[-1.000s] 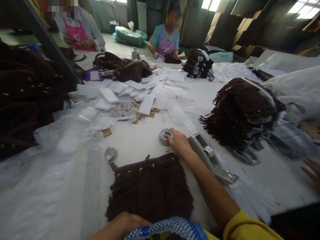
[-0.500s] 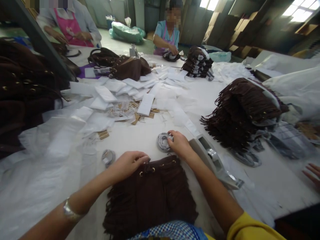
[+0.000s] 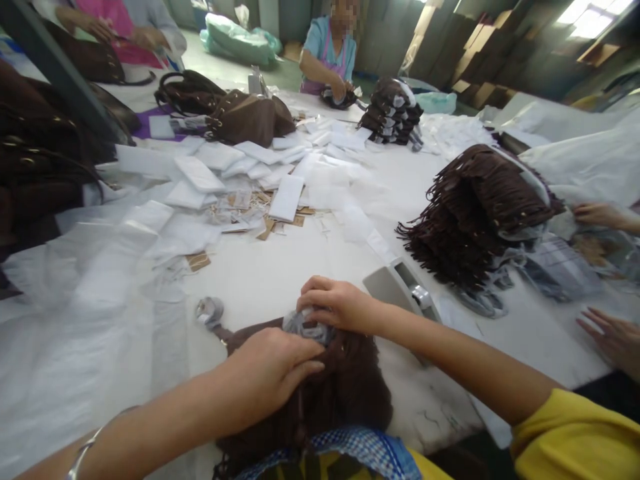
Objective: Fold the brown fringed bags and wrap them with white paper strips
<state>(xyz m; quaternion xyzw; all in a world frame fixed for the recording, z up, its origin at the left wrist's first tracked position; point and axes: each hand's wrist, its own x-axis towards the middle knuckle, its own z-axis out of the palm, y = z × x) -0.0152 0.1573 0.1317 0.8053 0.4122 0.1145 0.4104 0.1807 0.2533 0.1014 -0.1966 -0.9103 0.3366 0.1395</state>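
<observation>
A dark brown fringed bag (image 3: 345, 380) lies in front of me, partly covered by my arms and apron. My right hand (image 3: 337, 307) is closed round a grey-wrapped coil (image 3: 295, 325), which it holds at the bag's top edge. Just below the coil, my left hand (image 3: 280, 363) lies across the bag with its fingers stretched out and thumb apart, fingertips close to the coil. Another grey-wrapped coil (image 3: 210, 312) rests at the bag's upper left corner.
A tape dispenser (image 3: 400, 287) stands beyond my right forearm. Fringed bags are stacked (image 3: 480, 207) at the right, near another person's hands (image 3: 613, 337). White packets (image 3: 200, 175) and brown tags (image 3: 199, 261) lie scattered ahead. Clear plastic sheets (image 3: 90, 320) cover the left side. Co-workers stand across the table.
My right hand has brought the coil from the table beyond the bag onto its top edge. My left hand has moved right and nearer, over the bag. The view has shifted slightly.
</observation>
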